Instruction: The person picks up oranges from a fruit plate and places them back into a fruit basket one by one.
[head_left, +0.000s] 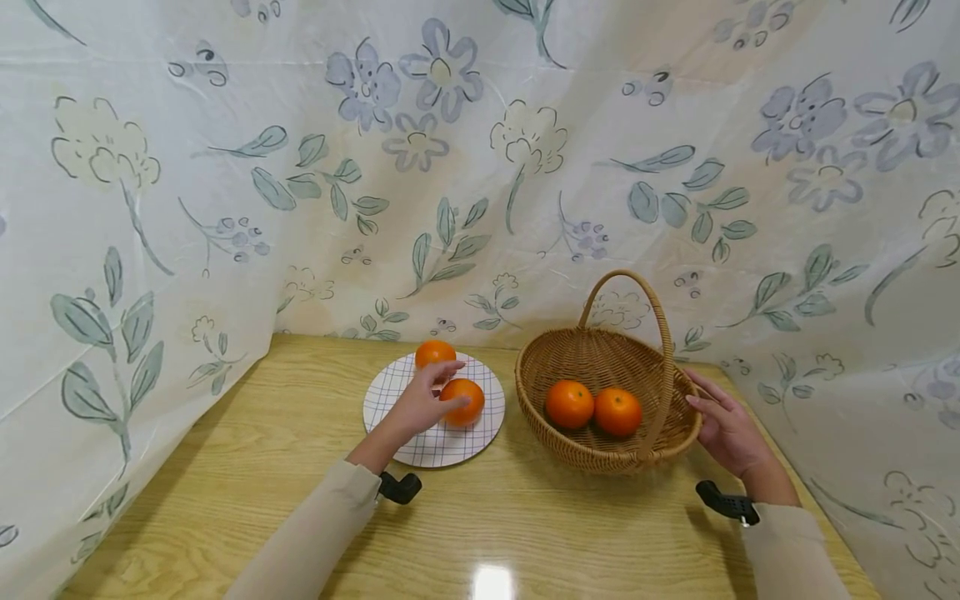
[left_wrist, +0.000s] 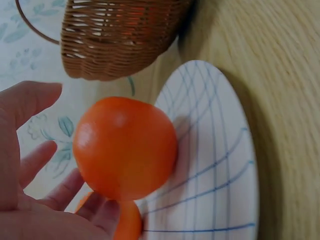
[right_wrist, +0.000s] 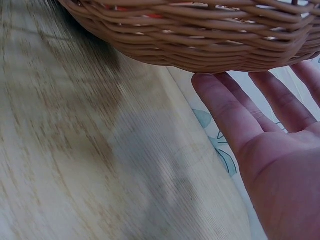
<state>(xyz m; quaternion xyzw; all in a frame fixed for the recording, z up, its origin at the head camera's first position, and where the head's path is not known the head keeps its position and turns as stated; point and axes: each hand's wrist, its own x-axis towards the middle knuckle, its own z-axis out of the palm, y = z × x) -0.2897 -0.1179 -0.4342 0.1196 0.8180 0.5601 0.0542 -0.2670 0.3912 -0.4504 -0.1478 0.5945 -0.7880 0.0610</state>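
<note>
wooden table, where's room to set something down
Bare left of the checked plate, up to the floral cloth, and up front between the sleeves. Crowded: the plate, with two oranges and the left hand; right of the wicker basket, by the right hand.

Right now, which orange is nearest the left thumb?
The front orange on the plate: the left hand's thumb partly covers it in the head view. The other plate orange lies behind; two more sit in the basket.
</note>
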